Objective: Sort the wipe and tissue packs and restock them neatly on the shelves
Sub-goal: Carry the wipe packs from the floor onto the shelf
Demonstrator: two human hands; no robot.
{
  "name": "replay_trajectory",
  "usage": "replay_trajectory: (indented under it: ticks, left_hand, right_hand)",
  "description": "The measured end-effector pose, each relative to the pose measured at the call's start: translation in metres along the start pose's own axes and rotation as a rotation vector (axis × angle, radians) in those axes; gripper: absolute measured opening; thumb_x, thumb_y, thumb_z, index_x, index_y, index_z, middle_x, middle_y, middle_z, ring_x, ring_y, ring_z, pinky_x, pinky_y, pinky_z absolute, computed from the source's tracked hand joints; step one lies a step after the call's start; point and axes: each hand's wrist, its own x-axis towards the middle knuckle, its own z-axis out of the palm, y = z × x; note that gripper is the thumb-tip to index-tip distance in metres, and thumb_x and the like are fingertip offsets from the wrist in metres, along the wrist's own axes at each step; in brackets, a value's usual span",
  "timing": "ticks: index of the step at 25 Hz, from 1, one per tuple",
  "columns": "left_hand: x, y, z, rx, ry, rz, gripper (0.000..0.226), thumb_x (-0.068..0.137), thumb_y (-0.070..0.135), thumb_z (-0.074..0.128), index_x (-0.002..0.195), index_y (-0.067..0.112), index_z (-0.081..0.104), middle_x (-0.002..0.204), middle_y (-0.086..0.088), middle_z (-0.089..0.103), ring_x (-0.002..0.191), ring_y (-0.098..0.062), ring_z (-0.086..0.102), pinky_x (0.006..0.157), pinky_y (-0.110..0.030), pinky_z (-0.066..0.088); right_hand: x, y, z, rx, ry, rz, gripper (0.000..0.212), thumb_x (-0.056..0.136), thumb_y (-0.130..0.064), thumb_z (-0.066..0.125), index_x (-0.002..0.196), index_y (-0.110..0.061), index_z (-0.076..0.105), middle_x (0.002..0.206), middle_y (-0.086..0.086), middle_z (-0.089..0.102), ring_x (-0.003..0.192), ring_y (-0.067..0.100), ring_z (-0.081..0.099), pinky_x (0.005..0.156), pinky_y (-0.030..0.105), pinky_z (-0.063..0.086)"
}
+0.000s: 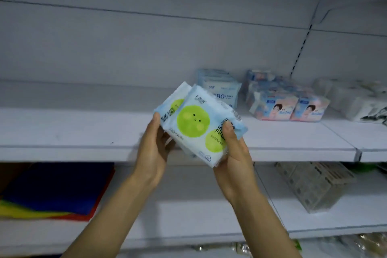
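While the left hand and right hand gripped two fanned green packs between them, thumbs pressed on the front and fingers curled behind, the packs hung in the air before the middle shelf, tilted and not yet set down.

Part of the job looked done. Blue packs stood grouped on that shelf just behind the held pair, pink packs sat stacked just beside them to the right, and white packs lay further right, blurred. Each kind kept to its own cluster, so the sorting seemed well begun.

No green group showed on the shelf, so placing this pair remained, likely left of the blue ones. Whether more stock waited out of view could not be told.
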Motion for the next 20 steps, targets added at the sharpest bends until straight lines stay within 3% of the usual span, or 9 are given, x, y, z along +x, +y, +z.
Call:
replay_trajectory:
  ticks: [2, 4, 8, 11, 13, 15, 17, 18, 20]
  left_hand:
    - [0.041, 0.01, -0.017, 0.182, -0.089, 0.067, 0.071, 0.073, 0.062, 0.067, 0.125, 0.017, 0.053, 0.115, 0.002, 0.067, 0.104, -0.014, 0.062, 0.088, -0.031, 0.047]
    - [0.077, 0.02, -0.026, 0.43, -0.233, 0.084, 0.078, 0.057, 0.053, 0.075, 0.125, 0.023, 0.051, 0.108, 0.014, 0.069, 0.099, -0.005, 0.065, 0.08, -0.021, 0.051]
    - [0.153, 0.036, -0.036, 0.637, -0.434, 0.062, 0.085, 0.05, 0.031, 0.086, 0.126, 0.024, 0.049, 0.111, 0.006, 0.069, 0.1, -0.01, 0.068, 0.075, -0.025, 0.055]
    - [0.213, 0.021, -0.055, 0.728, -0.3, 0.049, 0.089, 0.046, 0.029, 0.091, 0.124, 0.023, 0.05, 0.11, 0.003, 0.07, 0.1, -0.017, 0.069, 0.08, -0.037, 0.057]
    - [0.245, 0.003, -0.067, 0.824, -0.179, 0.081, 0.087, 0.043, 0.039, 0.093, 0.118, 0.022, 0.053, 0.105, 0.005, 0.07, 0.095, -0.014, 0.069, 0.08, -0.039, 0.057]
    - [0.266, -0.011, -0.072, 0.857, -0.113, 0.104, 0.082, 0.048, 0.049, 0.092, 0.117, 0.021, 0.055, 0.104, 0.008, 0.069, 0.093, -0.009, 0.067, 0.08, -0.031, 0.056]
    - [0.28, -0.018, -0.065, 0.908, -0.072, 0.122, 0.064, 0.064, 0.039, 0.087, 0.116, 0.026, 0.052, 0.103, 0.014, 0.065, 0.09, -0.003, 0.062, 0.074, -0.014, 0.046]
    - [0.288, -0.021, -0.059, 0.958, -0.065, 0.12, 0.059, 0.068, 0.04, 0.084, 0.116, 0.026, 0.054, 0.104, 0.012, 0.065, 0.092, -0.007, 0.061, 0.074, -0.015, 0.045]
    - [0.3, -0.027, -0.048, 1.075, -0.079, 0.152, 0.072, 0.058, 0.064, 0.076, 0.116, 0.024, 0.06, 0.107, 0.003, 0.065, 0.102, -0.017, 0.06, 0.084, -0.027, 0.049]
  right_hand:
    - [0.036, -0.006, 0.004, -0.198, 0.012, -0.057, 0.034, 0.083, -0.034, 0.067, 0.114, -0.022, 0.066, 0.115, 0.007, 0.07, 0.109, 0.027, 0.065, 0.096, 0.049, 0.049]
    - [0.066, -0.004, 0.006, -0.334, 0.004, -0.091, 0.03, 0.079, -0.034, 0.068, 0.106, -0.02, 0.069, 0.108, 0.009, 0.072, 0.102, 0.029, 0.067, 0.09, 0.048, 0.053]
    - [0.129, 0.009, 0.014, -0.604, -0.007, -0.185, 0.034, 0.084, -0.023, 0.07, 0.117, -0.019, 0.061, 0.112, 0.006, 0.069, 0.103, 0.022, 0.066, 0.085, 0.036, 0.057]
    - [0.172, 0.011, 0.015, -0.964, 0.08, -0.322, 0.053, 0.086, -0.029, 0.07, 0.133, -0.024, 0.047, 0.133, -0.007, 0.052, 0.12, 0.009, 0.05, 0.099, 0.029, 0.044]
    - [0.196, 0.006, 0.004, -1.158, 0.205, -0.512, 0.056, 0.086, -0.035, 0.068, 0.135, -0.021, 0.046, 0.134, -0.005, 0.047, 0.121, 0.007, 0.043, 0.102, 0.025, 0.037]
    - [0.214, 0.003, -0.017, -1.379, 0.306, -0.676, 0.059, 0.086, -0.042, 0.065, 0.136, -0.016, 0.046, 0.138, 0.002, 0.046, 0.128, 0.016, 0.04, 0.108, 0.032, 0.032]
    - [0.225, 0.006, -0.039, -1.55, 0.348, -0.653, 0.068, 0.084, -0.047, 0.065, 0.139, -0.012, 0.044, 0.146, 0.009, 0.04, 0.137, 0.023, 0.031, 0.112, 0.036, 0.022]
    - [0.228, 0.009, -0.046, -1.599, 0.351, -0.643, 0.072, 0.083, -0.051, 0.064, 0.14, -0.012, 0.043, 0.147, 0.01, 0.039, 0.138, 0.023, 0.028, 0.112, 0.036, 0.019]
    - [0.233, 0.016, -0.052, -1.673, 0.358, -0.71, 0.075, 0.079, -0.061, 0.054, 0.137, -0.014, 0.047, 0.145, 0.009, 0.042, 0.136, 0.023, 0.029, 0.111, 0.037, 0.018]
